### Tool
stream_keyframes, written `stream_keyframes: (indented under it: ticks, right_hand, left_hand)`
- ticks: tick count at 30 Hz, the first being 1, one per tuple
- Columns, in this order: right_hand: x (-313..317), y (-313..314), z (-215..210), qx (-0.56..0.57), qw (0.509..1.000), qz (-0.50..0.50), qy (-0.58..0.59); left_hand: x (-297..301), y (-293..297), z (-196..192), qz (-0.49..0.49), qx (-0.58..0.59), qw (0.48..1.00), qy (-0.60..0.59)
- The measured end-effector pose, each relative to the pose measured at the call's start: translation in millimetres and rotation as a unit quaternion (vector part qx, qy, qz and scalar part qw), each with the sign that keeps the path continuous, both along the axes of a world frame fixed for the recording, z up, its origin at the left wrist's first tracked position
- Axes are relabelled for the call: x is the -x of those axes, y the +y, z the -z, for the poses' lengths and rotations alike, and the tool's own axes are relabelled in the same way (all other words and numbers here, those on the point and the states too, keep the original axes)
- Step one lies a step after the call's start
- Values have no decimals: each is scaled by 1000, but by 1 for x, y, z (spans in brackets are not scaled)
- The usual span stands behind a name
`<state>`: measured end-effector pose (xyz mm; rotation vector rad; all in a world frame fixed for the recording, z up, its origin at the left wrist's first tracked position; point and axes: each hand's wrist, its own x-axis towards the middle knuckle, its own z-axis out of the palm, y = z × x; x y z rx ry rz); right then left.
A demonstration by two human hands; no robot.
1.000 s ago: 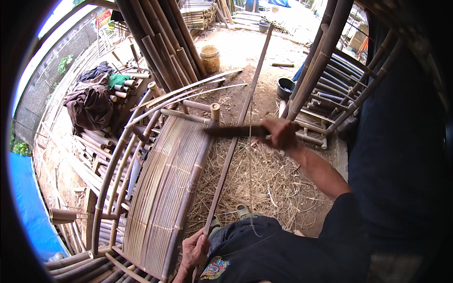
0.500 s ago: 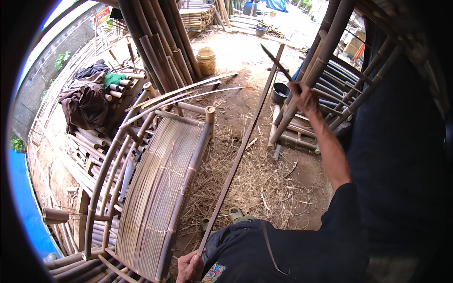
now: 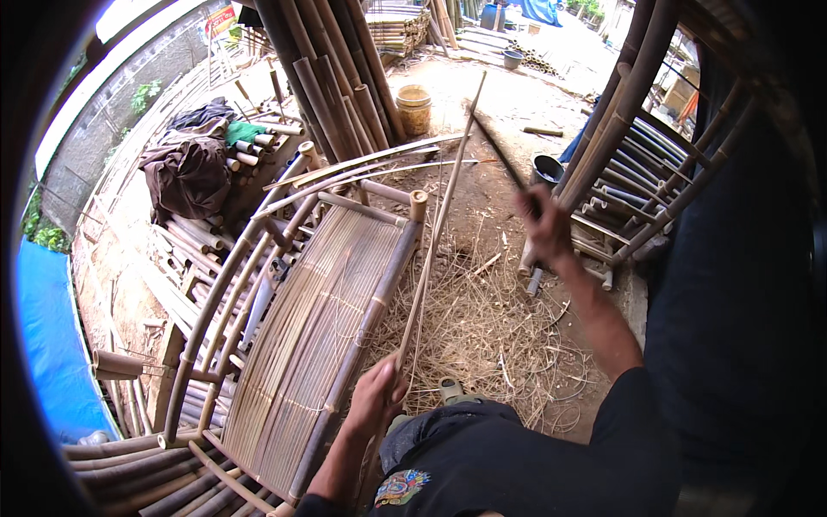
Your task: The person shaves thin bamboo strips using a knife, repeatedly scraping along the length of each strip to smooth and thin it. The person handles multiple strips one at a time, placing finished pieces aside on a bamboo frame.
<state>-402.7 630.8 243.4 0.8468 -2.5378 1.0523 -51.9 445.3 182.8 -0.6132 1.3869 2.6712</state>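
My left hand [image 3: 376,398] is closed around the lower part of a long bamboo strip [image 3: 438,215], which slants up and away from me. In my raised right hand [image 3: 545,231] is a long knife [image 3: 500,153] with a dark, narrow blade, slightly smeared by motion. The blade points up and left, and its tip is close to the strip's far end; I cannot tell whether they touch. Left of the strip stands a bamboo bench [image 3: 319,297] with a slatted seat, and my left forearm passes over its near corner.
Bamboo shavings [image 3: 491,336] cover the ground ahead. Thick bamboo poles [image 3: 332,77] lean beyond the bench, beside a yellowish bucket [image 3: 414,110]. Several split strips [image 3: 362,164] lie across the bench's far end. A bamboo frame [image 3: 633,181] and black bucket [image 3: 547,169] stand right.
My left hand has come up from the lower edge and holds the strip higher. The strip has turned and shows a paler side. My right hand with the knife is lower.
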Motion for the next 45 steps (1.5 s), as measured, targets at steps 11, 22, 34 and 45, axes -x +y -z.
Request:
stream_keyframes:
  ticks: [11,22,34,45]
  right_hand:
    - [-121,-40,36,-47,969,-220,99]
    - [-9,-14,39,-154,988,-6,13]
    - [69,39,3,-128,988,78,23]
    - [188,121,-56,-89,962,243,-92]
  left_hand:
    - [79,2,-36,-49,-60,996,40]
    - [0,29,-27,3,40,999,24]
    - [-119,15,2,77,32,996,-39]
    - [-220,-5,26,83,14,989,-119]
